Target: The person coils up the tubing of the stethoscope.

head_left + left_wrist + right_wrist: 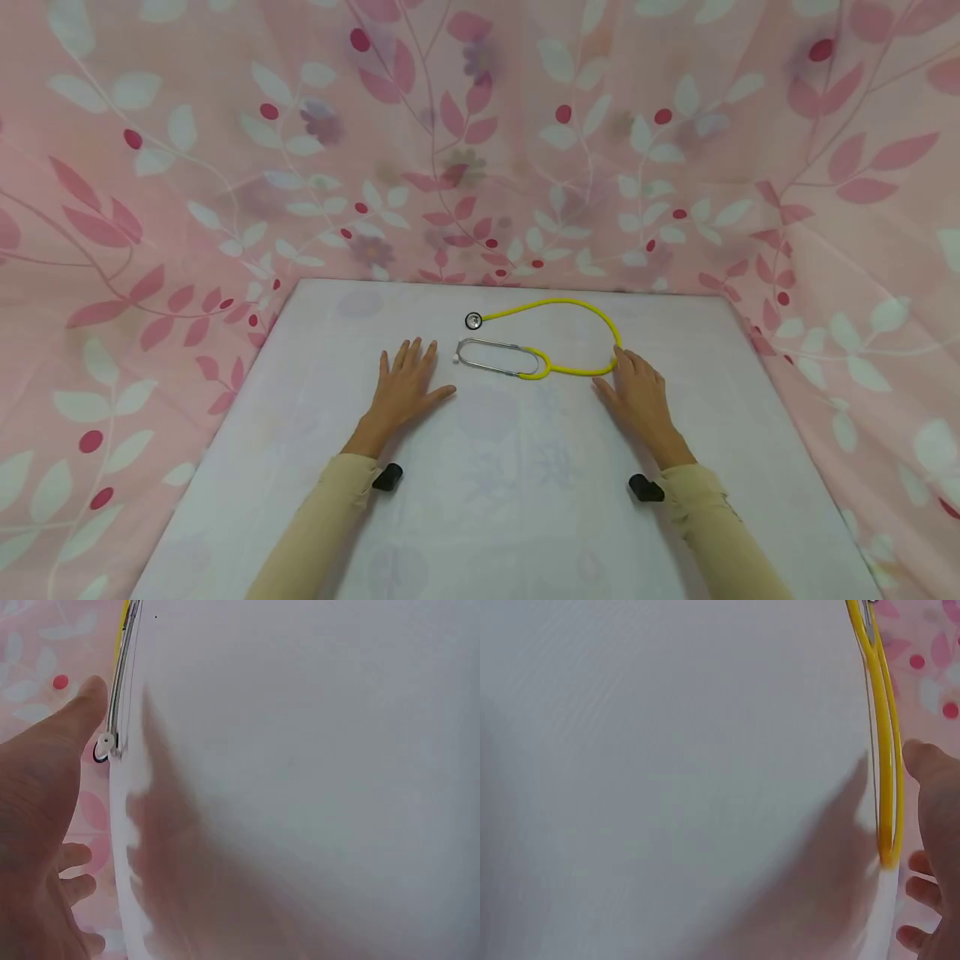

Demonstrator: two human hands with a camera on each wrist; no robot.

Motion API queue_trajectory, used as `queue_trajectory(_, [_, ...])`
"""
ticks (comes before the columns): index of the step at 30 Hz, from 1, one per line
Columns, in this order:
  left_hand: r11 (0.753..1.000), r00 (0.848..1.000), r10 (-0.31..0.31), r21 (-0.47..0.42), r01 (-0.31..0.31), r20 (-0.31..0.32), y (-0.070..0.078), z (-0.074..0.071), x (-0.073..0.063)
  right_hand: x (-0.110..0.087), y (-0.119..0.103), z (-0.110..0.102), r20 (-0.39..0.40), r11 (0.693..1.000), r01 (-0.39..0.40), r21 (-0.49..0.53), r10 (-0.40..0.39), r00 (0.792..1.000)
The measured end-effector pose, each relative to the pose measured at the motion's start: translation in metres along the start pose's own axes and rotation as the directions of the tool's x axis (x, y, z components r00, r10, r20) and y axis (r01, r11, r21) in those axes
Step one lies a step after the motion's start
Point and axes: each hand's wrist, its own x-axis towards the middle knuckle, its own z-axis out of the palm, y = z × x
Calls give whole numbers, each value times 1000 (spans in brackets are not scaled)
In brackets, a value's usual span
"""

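A stethoscope with yellow tubing (pixel 573 301) lies on the white-covered table, its tube curving in a loop. The round chest piece (pixel 473 321) points left at the far side, and the metal ear tubes (pixel 491 342) with white ear tips lie nearer. To the left of the ear tips, my left hand (pixel 403 390) is spread with fingers straight and holds nothing. My right hand (pixel 641 398) is at the right bend of the tubing, fingers extended, its fingertips overlapping the yellow tube in the head view. In the right wrist view the tubing (pixel 885 750) runs beside the right thumb.
A white cloth covers the table (pixel 487 500). Pink curtains (pixel 480 167) with a leaf print hang behind it and on both sides. Black wrist devices (pixel 388 477) sit at the cuffs of the beige sleeves (pixel 322 517).
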Motion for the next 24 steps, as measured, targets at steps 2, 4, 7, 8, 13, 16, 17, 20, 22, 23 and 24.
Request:
queue_trajectory(2, [1000,1000,16,-7,-16,-14,4,1,7,6,-11,5,-12,999,29,14,-29,1000])
queue_trajectory(4, [999,999,33,-21,-33,-15,10,3,14,12,-23,10,11,998,49,27,-49,999])
queue_trajectory(7, [997,998,66,-33,-66,4,19,7,25,19,-40,20,39,996,84,43,-85,996])
queue_trajectory(8, [996,997,80,-39,-79,11,22,8,29,21,-45,23,43,994,95,51,-97,994])
queue_trajectory(13, [987,987,159,-43,-157,36,36,15,43,24,-61,34,24,988,140,58,-142,990])
queue_trajectory(16, [981,981,185,-64,-182,57,42,18,48,26,-64,37,6,988,144,49,-144,990])
queue_trajectory(17, [980,979,192,-71,-188,61,43,18,50,26,-64,37,-1,988,145,49,-145,989])
queue_trajectory(20, [980,976,194,-61,-189,98,45,18,54,29,-63,36,-45,981,185,58,-183,982])
queue_trajectory(22, [980,973,199,-37,-196,117,46,18,57,30,-62,33,-79,971,228,78,-222,972])
queue_trajectory(23, [980,971,201,-14,-200,128,46,17,59,31,-61,32,-100,963,253,91,-244,965])
queue_trajectory(24, [978,969,205,6,-207,137,46,16,61,32,-61,30,-120,955,278,102,-266,957])
